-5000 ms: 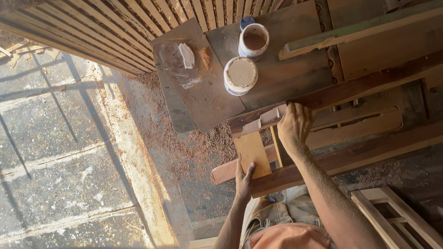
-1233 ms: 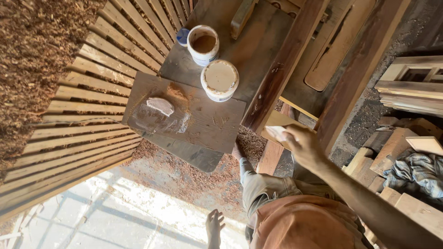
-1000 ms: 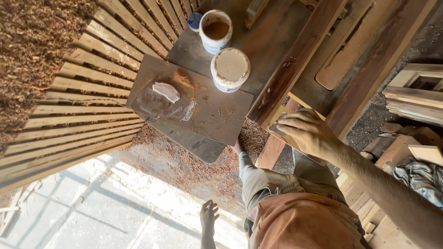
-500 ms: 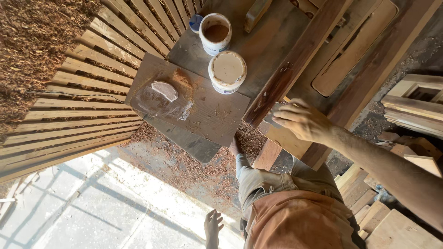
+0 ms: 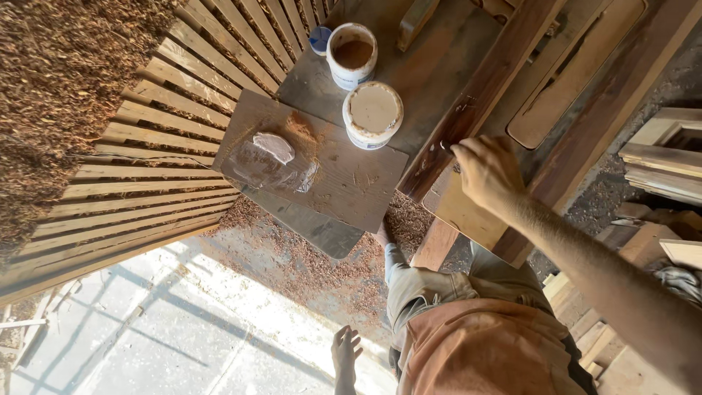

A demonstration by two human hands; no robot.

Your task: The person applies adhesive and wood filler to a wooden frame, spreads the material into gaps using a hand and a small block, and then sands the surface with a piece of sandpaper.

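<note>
Fingers [image 5: 468, 150] of right hand [image 5: 488, 174] pinched against dark wooden beam [image 5: 482, 88], left hand [image 5: 345, 352] spread and idle below; best kept steady, pressing evenly along the edge.

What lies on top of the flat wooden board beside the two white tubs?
On the wooden board lie a crumpled clear plastic bag and a small sawdust heap. Whatever sits beneath the bag is hidden.

Two white tubs, one open with brown contents [image 5: 352, 53] and one lidded [image 5: 373, 114], are shown on a board [image 5: 344, 183] beside a clear plastic bag [image 5: 270, 162], with a slatted wooden panel [image 5: 146, 139] and wood shavings [image 5: 51, 88] at left.
</note>
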